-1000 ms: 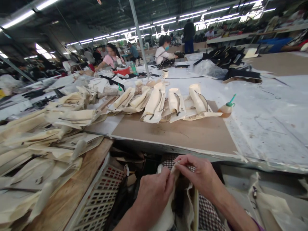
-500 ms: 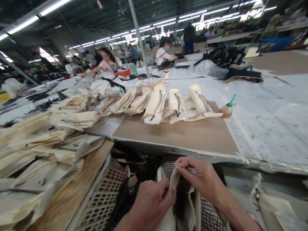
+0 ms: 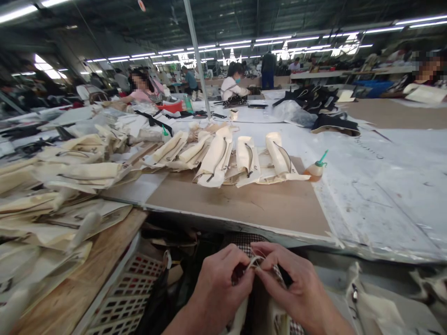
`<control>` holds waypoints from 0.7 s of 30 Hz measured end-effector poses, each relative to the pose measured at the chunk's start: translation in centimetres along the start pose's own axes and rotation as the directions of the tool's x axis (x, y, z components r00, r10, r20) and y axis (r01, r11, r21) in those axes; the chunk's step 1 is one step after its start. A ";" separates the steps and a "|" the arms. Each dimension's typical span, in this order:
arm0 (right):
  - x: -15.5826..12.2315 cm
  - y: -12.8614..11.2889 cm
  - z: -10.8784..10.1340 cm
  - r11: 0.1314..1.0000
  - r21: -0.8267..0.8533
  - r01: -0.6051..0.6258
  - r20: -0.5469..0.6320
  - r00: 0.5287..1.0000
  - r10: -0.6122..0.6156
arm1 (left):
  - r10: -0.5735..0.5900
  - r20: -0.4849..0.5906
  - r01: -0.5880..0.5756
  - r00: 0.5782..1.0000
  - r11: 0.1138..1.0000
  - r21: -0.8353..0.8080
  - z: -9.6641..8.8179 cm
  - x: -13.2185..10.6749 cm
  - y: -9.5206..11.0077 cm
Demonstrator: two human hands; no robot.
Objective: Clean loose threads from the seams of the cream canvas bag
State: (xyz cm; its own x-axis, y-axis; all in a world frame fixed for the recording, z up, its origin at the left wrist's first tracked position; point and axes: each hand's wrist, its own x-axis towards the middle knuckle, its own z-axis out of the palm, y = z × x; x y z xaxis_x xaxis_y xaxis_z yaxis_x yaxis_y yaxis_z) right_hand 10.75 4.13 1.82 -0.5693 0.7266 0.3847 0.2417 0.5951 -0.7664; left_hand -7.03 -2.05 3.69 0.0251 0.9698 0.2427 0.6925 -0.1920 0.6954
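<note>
Low in the head view, below the table's front edge, my left hand [image 3: 218, 286] and my right hand [image 3: 291, 288] meet fingertip to fingertip. Both pinch the top edge of a cream fabric piece [image 3: 254, 266] that hangs down between them over a checked cloth [image 3: 244, 240] on my lap. The lower part of the piece is hidden behind my hands. On the brown board [image 3: 251, 204] ahead lies a row of several folded cream pieces with dark zips [image 3: 216, 156].
A heap of cream pieces [image 3: 59, 186] covers the left side over a wooden board [image 3: 87, 274]. A white plastic crate [image 3: 118, 307] sits below left. A small glue bottle with a green nozzle [image 3: 316, 168] stands on the white table [image 3: 384, 186]. Other people work at far tables.
My hands have come closer together and now pinch the fabric's top edge at one spot. The view has tilted up a little.
</note>
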 end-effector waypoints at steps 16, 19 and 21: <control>-0.8 0.3 0.3 0.999 0.001 -0.046 -0.031 0.998 0.046 | 0.015 -0.017 -0.016 1.000 0.999 -0.034 0.5 -0.2 0.1; -1.0 0.5 0.2 0.996 0.004 -0.084 -0.030 0.996 0.084 | 0.021 -0.015 -0.021 1.000 0.999 -0.032 0.5 -0.3 0.3; -1.0 0.4 0.2 0.992 0.033 -0.125 -0.024 0.992 0.125 | 0.019 -0.013 -0.020 1.000 0.999 -0.035 0.5 -0.4 0.4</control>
State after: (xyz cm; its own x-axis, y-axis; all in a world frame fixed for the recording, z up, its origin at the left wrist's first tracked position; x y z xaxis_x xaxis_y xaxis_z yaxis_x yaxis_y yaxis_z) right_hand 11.25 3.55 1.03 -0.5150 0.8037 0.2979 0.2850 0.4884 -0.8248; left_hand -6.41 -2.40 3.51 0.0293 0.9639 0.2648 0.6659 -0.2164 0.7140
